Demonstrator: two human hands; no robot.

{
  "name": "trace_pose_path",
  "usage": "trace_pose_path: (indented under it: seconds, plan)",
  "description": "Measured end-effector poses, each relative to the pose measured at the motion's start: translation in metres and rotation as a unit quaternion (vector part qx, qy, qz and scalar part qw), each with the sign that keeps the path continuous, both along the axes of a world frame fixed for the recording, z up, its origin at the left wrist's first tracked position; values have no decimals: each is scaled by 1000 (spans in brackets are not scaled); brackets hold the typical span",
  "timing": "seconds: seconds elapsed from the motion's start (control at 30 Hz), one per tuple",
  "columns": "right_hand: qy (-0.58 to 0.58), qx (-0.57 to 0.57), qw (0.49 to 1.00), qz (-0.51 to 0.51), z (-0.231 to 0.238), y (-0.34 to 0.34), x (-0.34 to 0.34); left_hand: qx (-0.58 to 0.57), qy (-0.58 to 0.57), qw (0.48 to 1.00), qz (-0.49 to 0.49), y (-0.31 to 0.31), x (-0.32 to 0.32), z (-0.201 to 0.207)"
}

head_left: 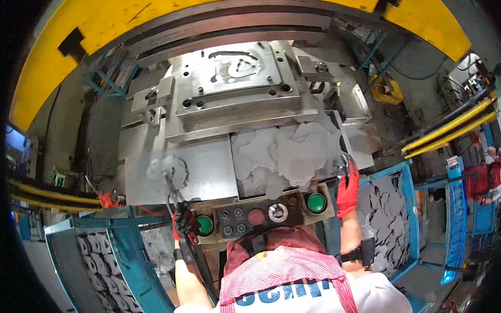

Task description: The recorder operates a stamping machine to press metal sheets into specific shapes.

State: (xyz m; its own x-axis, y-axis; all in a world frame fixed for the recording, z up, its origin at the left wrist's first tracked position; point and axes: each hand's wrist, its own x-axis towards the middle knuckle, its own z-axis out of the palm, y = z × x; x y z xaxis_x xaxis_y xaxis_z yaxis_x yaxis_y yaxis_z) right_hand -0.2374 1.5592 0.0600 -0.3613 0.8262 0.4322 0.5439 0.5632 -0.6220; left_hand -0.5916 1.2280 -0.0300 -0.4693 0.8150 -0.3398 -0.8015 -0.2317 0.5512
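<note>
My left hand (184, 222), in a dark and red glove, is closed round the handles of long metal tongs (173, 188). Their far end reaches a curved, cut-out flat metal part (178, 169) on the bare steel plate to the left. My right hand (348, 187), in a red glove, is at the right edge of a tray of overlapping flat grey metal blanks (300, 155). Its fingers stretch forward, with the thumb apart; whether the fingertips touch a blank is unclear. Beyond both hands sits a steel die block (234, 96) with a shaped recess.
A control panel (244, 218) with a green button (316, 203) at its right end stands between my forearms. A yellow press frame (289, 1) arches over the far side. Blue-framed bins hold metal pieces (382, 223) to the right and cut parts (108, 272) to the left. Another person (483, 173) is far right.
</note>
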Motion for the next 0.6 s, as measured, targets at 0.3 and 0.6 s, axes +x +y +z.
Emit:
trace_pose_path:
  seconds: [0.3,0.6]
  plan:
    - [-302,-3,952,50,43,-40,-101,-84,179,980,20,40,47,76]
    - [-330,41,931,151,16,-41,-122,-276,251,922,-105,84,80,104]
